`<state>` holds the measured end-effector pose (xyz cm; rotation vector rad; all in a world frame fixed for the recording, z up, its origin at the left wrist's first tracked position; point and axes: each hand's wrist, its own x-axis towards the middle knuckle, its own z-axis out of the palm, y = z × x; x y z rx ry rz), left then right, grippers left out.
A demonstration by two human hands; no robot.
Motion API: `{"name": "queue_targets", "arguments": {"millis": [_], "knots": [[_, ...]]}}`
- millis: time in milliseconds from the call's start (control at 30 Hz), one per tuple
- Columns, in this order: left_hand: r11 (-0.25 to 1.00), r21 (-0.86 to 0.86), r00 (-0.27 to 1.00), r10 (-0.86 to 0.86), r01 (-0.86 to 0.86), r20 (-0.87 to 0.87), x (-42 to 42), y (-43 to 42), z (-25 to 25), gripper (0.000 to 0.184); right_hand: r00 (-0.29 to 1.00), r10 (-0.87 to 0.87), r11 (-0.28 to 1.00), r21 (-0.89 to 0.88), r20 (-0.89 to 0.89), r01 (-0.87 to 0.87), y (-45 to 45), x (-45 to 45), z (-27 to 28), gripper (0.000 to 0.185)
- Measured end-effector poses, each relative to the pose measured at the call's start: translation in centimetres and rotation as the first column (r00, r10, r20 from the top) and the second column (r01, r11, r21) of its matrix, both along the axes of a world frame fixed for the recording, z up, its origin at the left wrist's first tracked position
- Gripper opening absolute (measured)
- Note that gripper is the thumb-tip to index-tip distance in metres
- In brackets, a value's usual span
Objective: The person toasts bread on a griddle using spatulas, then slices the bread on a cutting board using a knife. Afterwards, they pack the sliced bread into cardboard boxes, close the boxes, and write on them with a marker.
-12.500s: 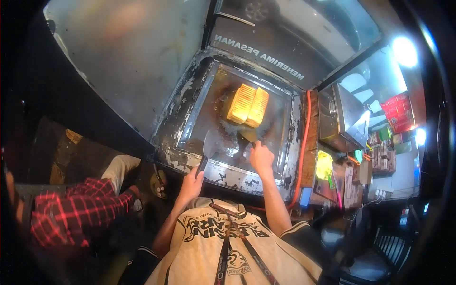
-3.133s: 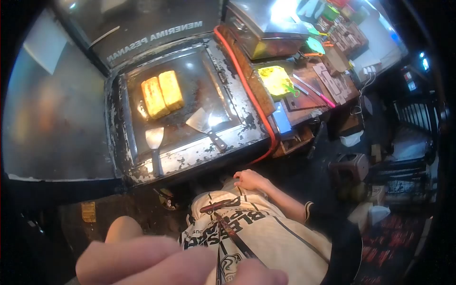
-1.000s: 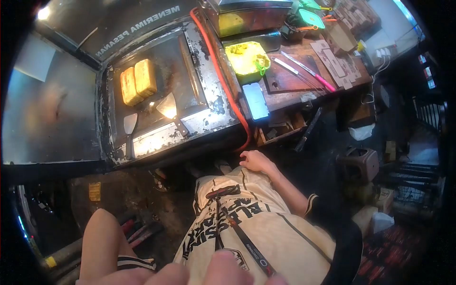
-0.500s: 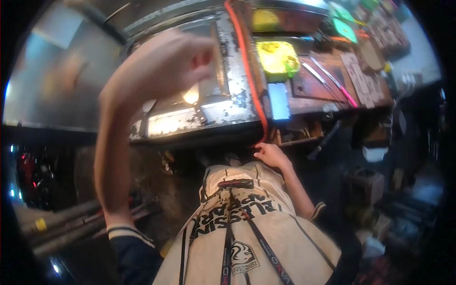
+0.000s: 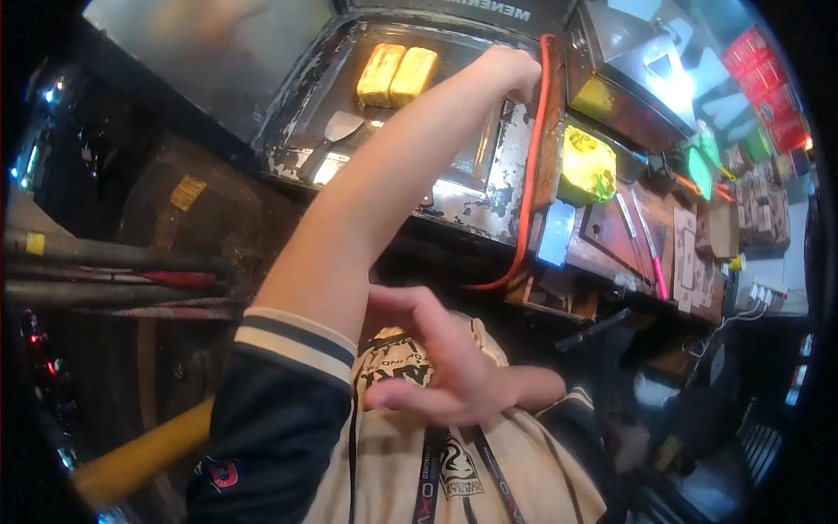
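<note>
My left hand (image 5: pixel 513 72) is stretched across to the right side of the griddle (image 5: pixel 288 144), beside the orange-red hose (image 5: pixel 545 96). Its wrist is bent and its fingers are curled closed; whatever they hold, if anything, is hidden. Close in front of my apron (image 5: pixel 471 472), my right hand (image 5: pixel 445 367) is open, thumb and fingers apart, near the left forearm. Two golden blocks that look like bread (image 5: pixel 381 77) (image 5: pixel 414 76) lie side by side on the griddle. A metal spatula (image 5: pixel 342 127) rests nearer its front edge.
Right of the hose, a tub with a bright yellow spread (image 5: pixel 589 164) stands behind a pale blue box (image 5: pixel 556 232). Long knives, one with a pink handle (image 5: pixel 659 278), lie on a wooden board. A metal box (image 5: pixel 628 74) stands behind. Poles (image 5: pixel 113 253) run along the left.
My left hand has swung right across the griddle. My right hand has risen from beside the counter to in front of my apron, fingers spread. The view has shifted, showing the golden blocks.
</note>
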<state>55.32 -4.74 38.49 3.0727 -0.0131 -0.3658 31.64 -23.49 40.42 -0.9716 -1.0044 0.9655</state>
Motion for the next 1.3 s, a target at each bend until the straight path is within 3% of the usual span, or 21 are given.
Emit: {"name": "queue_targets", "arguments": {"millis": [33, 67, 167, 200, 233, 300, 400, 533, 933, 1033, 1133, 1300], "knots": [[0.994, 0.105, 1.000, -0.004, 0.004, -0.003, 0.0, 0.6, 0.0, 0.031, 0.998, -0.015, 1.000, 0.009, -0.057, 0.016, 0.1, -1.2, 0.2, 0.057], [0.995, 0.099, 0.999, 0.033, -0.033, 0.006, -0.1, 1.6, -0.1, 0.033, 0.993, -0.027, 0.999, 0.016, -0.116, 0.029, 0.0, -2.0, 0.3, 0.060], [0.976, 0.218, 1.000, -0.014, 0.010, 0.016, -0.6, 4.8, 0.1, 0.033, 0.956, 0.164, 0.985, 0.086, -0.242, -0.147, 0.0, -2.2, 1.1, 0.048], [0.972, 0.235, 1.000, -0.001, -0.003, 0.017, -0.4, 5.9, -0.5, 0.033, 0.917, 0.307, 0.950, 0.134, -0.257, -0.280, 0.1, -2.2, 0.8, 0.033], [0.976, 0.217, 0.997, -0.014, -0.004, 0.078, -0.7, 6.9, -1.1, 0.028, 0.907, 0.388, 0.920, 0.119, -0.162, -0.373, 0.6, -1.2, 2.3, 0.015], [0.985, 0.175, 0.979, -0.034, -0.002, 0.199, -1.5, 8.6, -2.9, 0.018, 0.744, 0.617, 0.783, 0.288, -0.256, -0.551, 1.2, -2.0, 1.8, 0.012], [0.986, 0.163, 0.982, 0.014, -0.044, 0.186, -3.5, 9.2, -3.5, 0.019, 0.671, 0.631, 0.749, 0.531, -0.389, -0.396, 2.6, -3.2, 1.7, 0.017], [0.986, 0.079, 0.982, 0.133, -0.144, 0.131, -4.6, 9.6, -4.5, 0.021, 0.484, 0.536, 0.794, 0.608, -0.692, -0.010, 3.6, -6.2, 1.6, 0.017], [0.933, -0.095, 0.937, 0.341, -0.347, -0.078, -7.8, 11.5, -4.8, 0.029, 0.520, 0.618, 0.728, 0.679, -0.589, -0.095, 4.0, -8.3, 2.1, 0.019], [0.975, 0.003, 0.975, 0.224, -0.224, -0.009, -7.3, 12.8, -5.5, 0.029, 0.518, 0.645, 0.707, 0.696, -0.562, -0.125, 4.2, -8.9, 2.2, 0.019], [0.952, -0.020, 0.951, 0.307, -0.306, 0.025, -9.9, 11.8, -3.9, 0.029, 0.519, 0.659, 0.694, 0.706, -0.544, -0.141, 4.3, -9.1, 2.2, 0.020], [0.951, -0.048, 0.952, 0.307, -0.306, 0.008, -10.0, 12.3, -4.3, 0.029, 0.510, 0.679, 0.674, 0.723, -0.528, -0.150, 4.0, -9.6, 2.3, 0.021]]}}
